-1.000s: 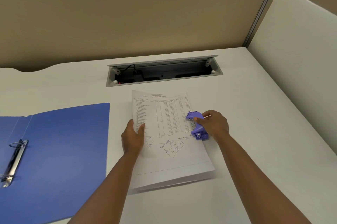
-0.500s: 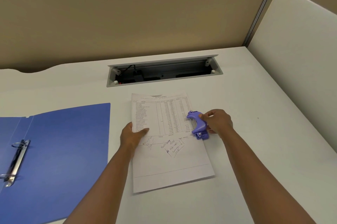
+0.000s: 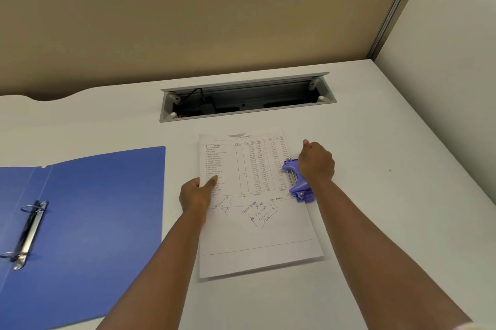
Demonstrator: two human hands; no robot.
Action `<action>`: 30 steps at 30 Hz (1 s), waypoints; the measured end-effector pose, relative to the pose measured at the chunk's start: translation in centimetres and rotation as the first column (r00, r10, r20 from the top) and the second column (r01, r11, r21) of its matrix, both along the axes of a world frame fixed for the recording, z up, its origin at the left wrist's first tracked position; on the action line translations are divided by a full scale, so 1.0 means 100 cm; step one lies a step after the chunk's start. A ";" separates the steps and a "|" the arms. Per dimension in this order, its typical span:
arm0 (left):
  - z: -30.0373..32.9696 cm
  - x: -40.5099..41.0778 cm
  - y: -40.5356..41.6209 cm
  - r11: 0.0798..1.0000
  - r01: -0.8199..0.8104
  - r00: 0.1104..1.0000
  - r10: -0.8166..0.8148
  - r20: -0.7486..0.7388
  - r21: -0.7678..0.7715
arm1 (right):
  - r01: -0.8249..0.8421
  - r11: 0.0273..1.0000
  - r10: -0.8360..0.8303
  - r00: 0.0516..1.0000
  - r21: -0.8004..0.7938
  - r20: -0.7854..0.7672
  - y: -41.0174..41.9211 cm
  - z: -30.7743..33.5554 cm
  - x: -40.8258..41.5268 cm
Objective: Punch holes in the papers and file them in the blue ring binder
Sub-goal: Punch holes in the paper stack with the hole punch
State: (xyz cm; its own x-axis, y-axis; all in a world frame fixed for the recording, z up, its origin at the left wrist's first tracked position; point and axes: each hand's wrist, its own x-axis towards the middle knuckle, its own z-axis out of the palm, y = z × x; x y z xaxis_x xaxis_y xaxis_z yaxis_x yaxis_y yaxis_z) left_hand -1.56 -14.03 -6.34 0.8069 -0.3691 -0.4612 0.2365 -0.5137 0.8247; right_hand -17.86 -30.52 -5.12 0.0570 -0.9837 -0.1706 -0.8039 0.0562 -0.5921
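While left hand (image 3: 195, 193) pinches papers (image 3: 257, 206), right hand (image 3: 316, 162) grips punch (image 3: 296, 180) (right edge); next: press squarely, binder (image 3: 88, 227) after.

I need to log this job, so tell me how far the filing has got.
Done: the blue ring binder lies open, its rings bare. In hand: the right hand bears on the purple hole punch at the papers' right edge; the left hand steadies them. Left: filing the papers.
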 end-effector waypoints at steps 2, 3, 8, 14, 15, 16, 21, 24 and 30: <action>-0.001 -0.001 0.000 1.000 -0.001 1.000 0.001 0.019 0.004 | 0.013 1.000 -0.013 1.000 0.014 0.004 0.000 -0.001 0.002; -0.001 -0.002 0.000 1.000 -0.002 1.000 0.002 0.024 0.002 | 0.013 1.000 -0.013 1.000 0.016 0.004 0.000 -0.002 0.003; 0.000 -0.004 -0.001 1.000 -0.015 0.999 0.015 0.053 -0.002 | 0.002 1.000 -0.002 1.000 0.004 -0.029 0.000 -0.005 0.004; -0.001 -0.008 -0.001 1.000 -0.016 0.994 0.016 0.110 0.002 | -0.033 0.995 0.021 0.992 -0.095 -0.121 0.004 -0.008 0.002; -0.001 -0.008 -0.001 1.000 -0.015 0.993 0.015 0.121 0.003 | -0.039 0.993 0.024 0.990 -0.110 -0.138 0.005 -0.009 0.002; -0.001 -0.009 -0.001 1.000 -0.017 0.991 0.017 0.131 0.002 | -0.042 0.992 0.024 0.988 -0.121 -0.151 0.005 -0.009 0.001; -0.002 -0.009 0.000 1.000 -0.009 0.991 0.010 0.133 -0.005 | -0.050 0.984 0.015 0.979 -0.170 -0.205 0.005 -0.020 -0.003; -0.001 -0.009 -0.001 1.000 -0.008 0.991 0.008 0.136 -0.003 | -0.037 0.980 -0.002 0.981 -0.196 -0.196 0.004 -0.023 -0.002; 0.002 -0.010 -0.001 1.000 -0.012 0.990 0.011 0.144 0.006 | -0.022 0.974 -0.015 0.987 -0.227 -0.157 0.005 -0.025 -0.003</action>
State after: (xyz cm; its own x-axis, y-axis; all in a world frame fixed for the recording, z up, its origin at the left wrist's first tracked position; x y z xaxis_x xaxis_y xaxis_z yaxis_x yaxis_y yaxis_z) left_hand -2.60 -14.10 -6.18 0.8692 -0.3565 -0.3427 0.1216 -0.5177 0.8469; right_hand -18.16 -30.05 -7.60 0.0509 -0.9974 0.0505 -0.8876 -0.0683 -0.4556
